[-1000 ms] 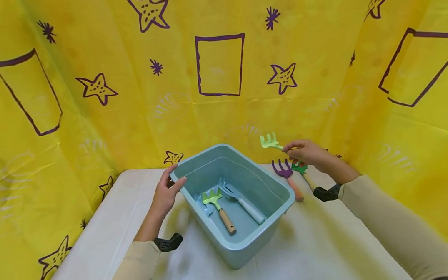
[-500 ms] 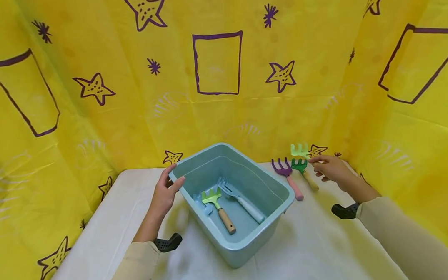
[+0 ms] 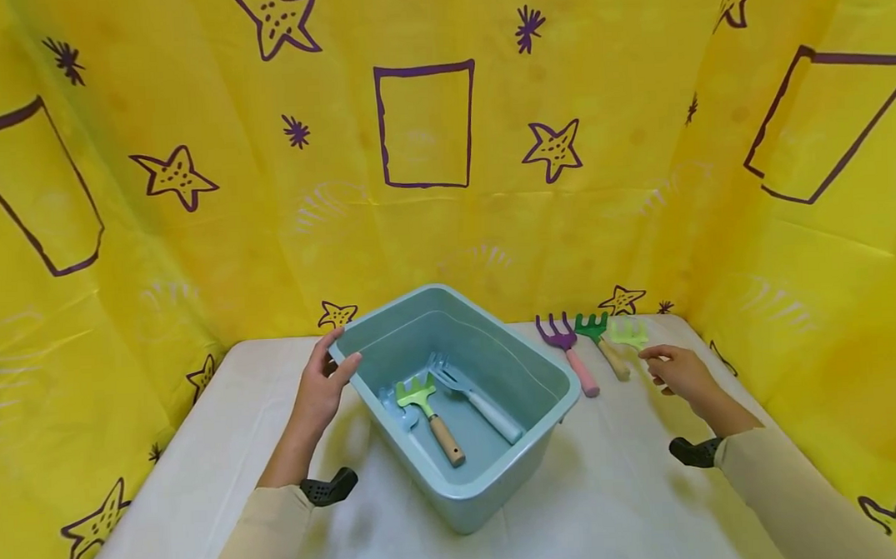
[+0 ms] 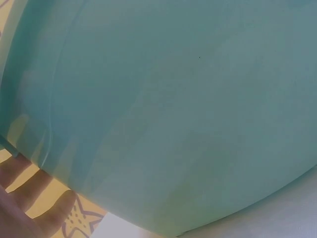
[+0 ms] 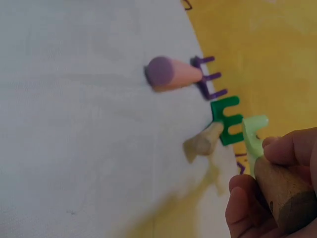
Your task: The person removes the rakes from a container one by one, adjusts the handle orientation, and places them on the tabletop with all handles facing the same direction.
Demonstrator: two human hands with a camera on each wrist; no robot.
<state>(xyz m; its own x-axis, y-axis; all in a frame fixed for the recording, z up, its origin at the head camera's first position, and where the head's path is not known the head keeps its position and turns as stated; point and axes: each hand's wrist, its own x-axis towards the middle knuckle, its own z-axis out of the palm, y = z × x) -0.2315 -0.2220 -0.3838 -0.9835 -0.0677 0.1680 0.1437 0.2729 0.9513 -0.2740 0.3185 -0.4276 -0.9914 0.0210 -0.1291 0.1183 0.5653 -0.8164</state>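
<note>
My left hand (image 3: 322,393) holds the left corner of a blue-green plastic tub (image 3: 468,489), thumb over the rim and fingers outside. Fingers (image 4: 59,210) show against the tub wall in the left wrist view. At the right, my right hand (image 3: 683,376) pinches the wooden handle (image 5: 283,186) of a pale green hand rake (image 3: 630,333). Its tines point toward the back wall. Just left of it lies a dark green hand rake (image 3: 592,327) with a wooden handle. Beside that is a purple hand fork (image 3: 559,338) with a pink handle.
Inside the tub lie a lime green hand rake (image 3: 446,440), a light blue hand fork (image 3: 493,413) and a light blue piece (image 3: 405,419) partly hidden by the rake. A white cloth (image 3: 615,489) covers the table. Yellow sheeting (image 3: 446,246) encloses the back and sides.
My right hand has moved rightward and down with the pale green hand rake, from near the tub to right of the dark green one. The left hand keeps its grip on the tub.
</note>
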